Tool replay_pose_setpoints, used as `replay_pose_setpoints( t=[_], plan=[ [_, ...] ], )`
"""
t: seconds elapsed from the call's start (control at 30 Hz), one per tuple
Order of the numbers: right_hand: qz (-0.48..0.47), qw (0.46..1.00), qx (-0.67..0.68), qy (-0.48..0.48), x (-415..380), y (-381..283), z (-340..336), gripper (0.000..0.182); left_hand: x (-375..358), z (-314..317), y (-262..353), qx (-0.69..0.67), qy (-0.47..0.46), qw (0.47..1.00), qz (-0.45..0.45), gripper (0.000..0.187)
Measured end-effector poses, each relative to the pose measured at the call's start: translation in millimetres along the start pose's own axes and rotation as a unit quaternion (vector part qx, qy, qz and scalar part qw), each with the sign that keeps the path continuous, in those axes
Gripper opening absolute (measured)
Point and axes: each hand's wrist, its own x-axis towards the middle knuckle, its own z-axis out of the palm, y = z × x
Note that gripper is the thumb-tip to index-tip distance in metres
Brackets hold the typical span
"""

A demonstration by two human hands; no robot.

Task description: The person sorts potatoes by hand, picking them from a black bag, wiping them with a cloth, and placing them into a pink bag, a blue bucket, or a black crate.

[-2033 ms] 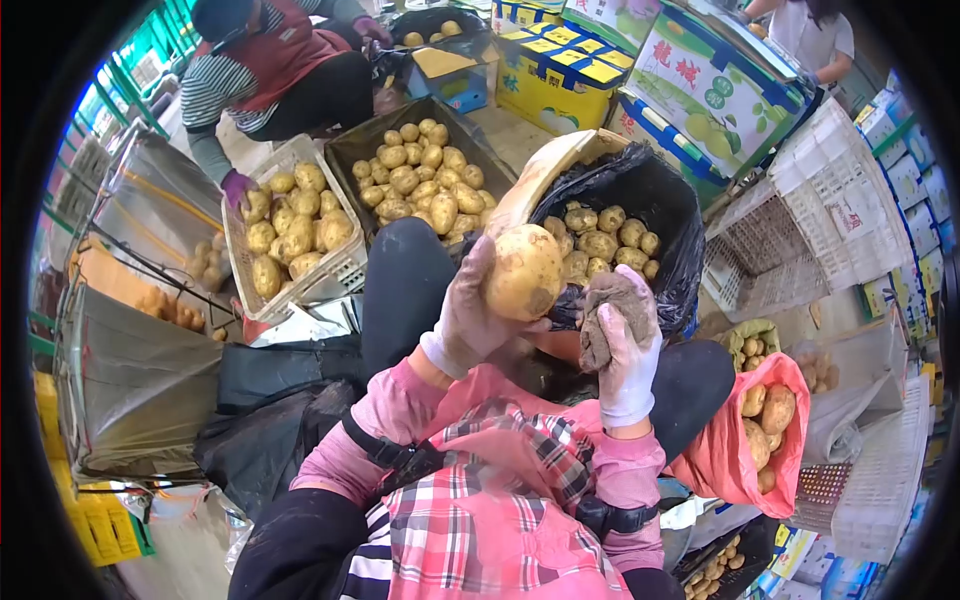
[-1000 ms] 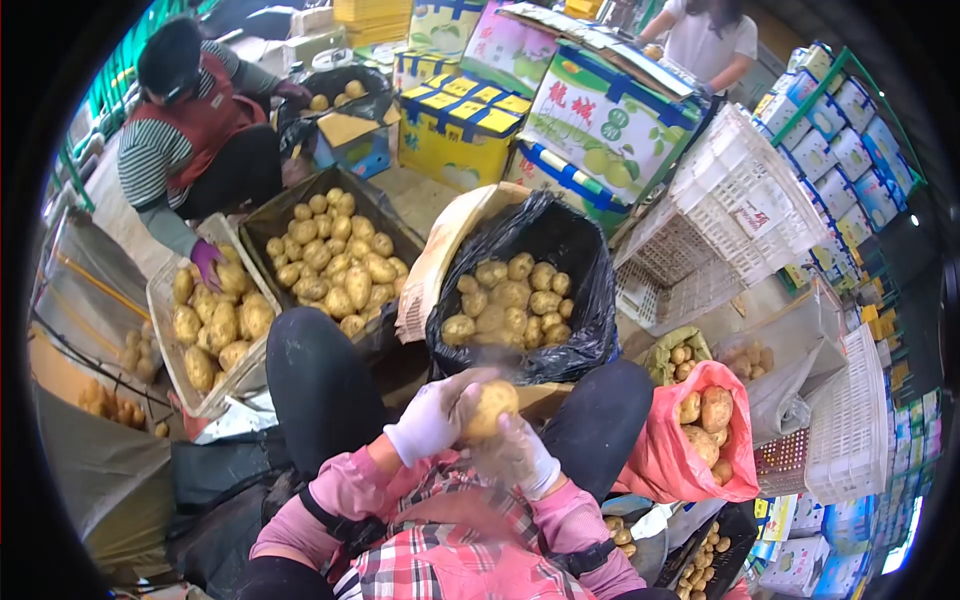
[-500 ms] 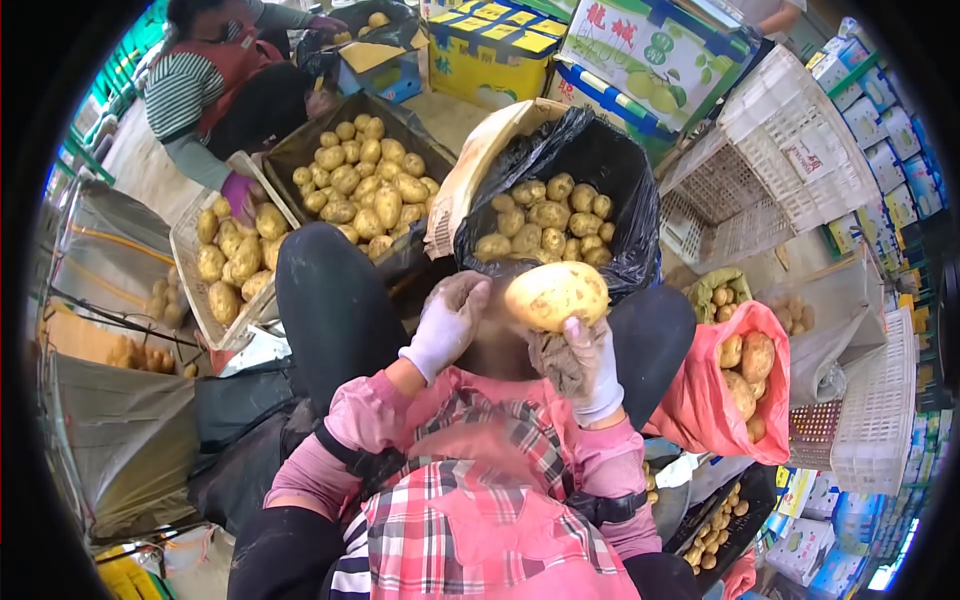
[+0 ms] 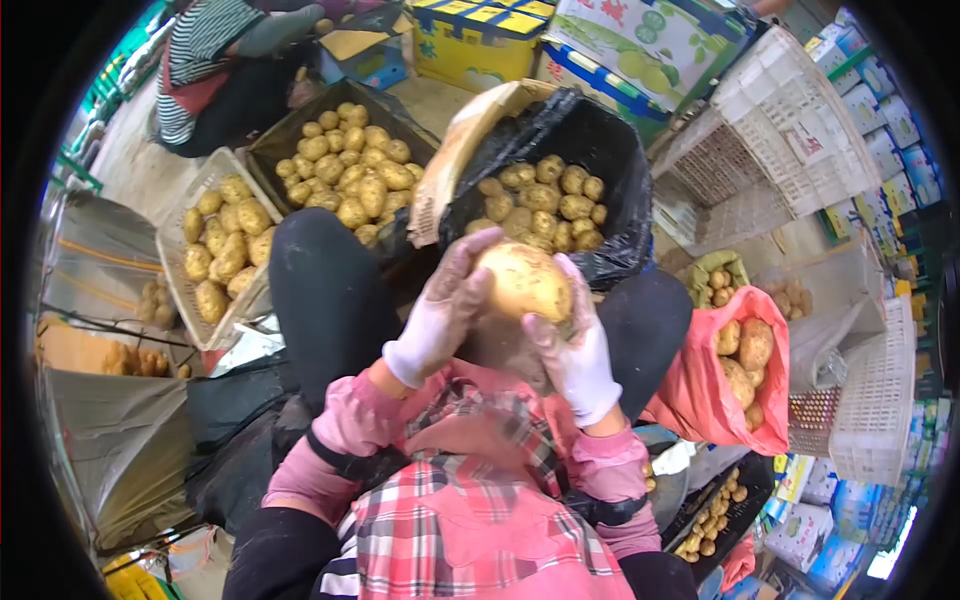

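A large pale-yellow potato [image 4: 526,282] with brown specks is held up between my two gloved hands, above my lap. My left hand [image 4: 447,302], in a dirty whitish glove, lies along the potato's left side with its fingers curled round it. From the right and below, my right hand [image 4: 577,352] grips the same potato, thumb on the near face. Just beyond them stands a box lined with a black plastic bag [image 4: 628,170], partly filled with potatoes [image 4: 545,197]. A brownish blur beneath the potato cannot be made out.
Left of my knees are a dark-lined crate of potatoes [image 4: 350,165] and a white basket of potatoes [image 4: 230,245]. A pink sack [image 4: 690,385] of large potatoes leans at my right. White plastic crates [image 4: 790,130] and cartons [image 4: 640,50] stand behind. A co-worker [image 4: 215,70] crouches at upper left.
The potato has moved left and slightly nearer. My left hand has come onto it; a brown cloth seen earlier in my right hand no longer shows. The co-worker's hand has left the white basket.
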Motion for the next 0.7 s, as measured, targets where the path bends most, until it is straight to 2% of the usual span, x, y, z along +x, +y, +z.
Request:
replay_pose_setpoints(
  t=[0.1, 0.13, 0.23, 0.27, 0.3, 0.37, 0.4, 0.43, 0.5, 0.57, 0.7],
  plan=[
    [-0.002, 0.997, 0.078, 0.001, -4, -5, 5, 0.085, -3, 8, 7, -0.04, -0.006, 0.999, -0.017, 0.065],
    [0.017, 0.995, 0.097, 0.012, -7, -12, 9, 0.086, 0, 4, 6, 0.13, -0.016, 0.99, 0.053, 0.08],
    [-0.067, 0.988, -0.142, -0.002, -6, -2, 0, 0.088, -2, 16, 2, 0.027, -0.032, 0.998, 0.051, 0.096],
    [-0.047, 0.994, -0.103, 0.006, -7, -6, 1, 0.088, -1, 18, 2, 0.005, -0.024, 0.999, 0.024, 0.103],
    [-0.055, 0.998, -0.031, 0.007, -6, -3, 2, 0.086, -1, 21, -3, 0.004, -0.01, 0.999, 0.043, 0.097],
    [-0.045, 0.999, 0.021, -0.007, -7, -10, -1, 0.085, -3, 26, -1, 0.045, 0.009, 0.995, 0.086, 0.081],
    [-0.108, 0.99, -0.085, -0.035, -7, -2, -8, 0.09, 1, 23, -12, 0.052, 0.049, 0.991, 0.117, 0.061],
    [-0.096, 0.994, -0.037, -0.03, -8, -1, -3, 0.092, 1, 28, -10, 0.027, 0.064, 0.987, 0.147, 0.047],
    [-0.068, 0.996, 0.054, -0.024, -14, 2, 4, 0.097, 2, 20, -9, -0.018, 0.085, 0.991, 0.102, 0.044],
    [-0.054, 0.996, 0.055, -0.05, -17, 8, 4, 0.101, 2, 17, 2, 0.075, 0.094, 0.989, 0.09, 0.043],
    [-0.04, 0.997, 0.047, -0.057, -18, 13, 6, 0.1, -8, 16, 8, 0.137, 0.072, 0.988, 0.011, 0.044]
  ],
)
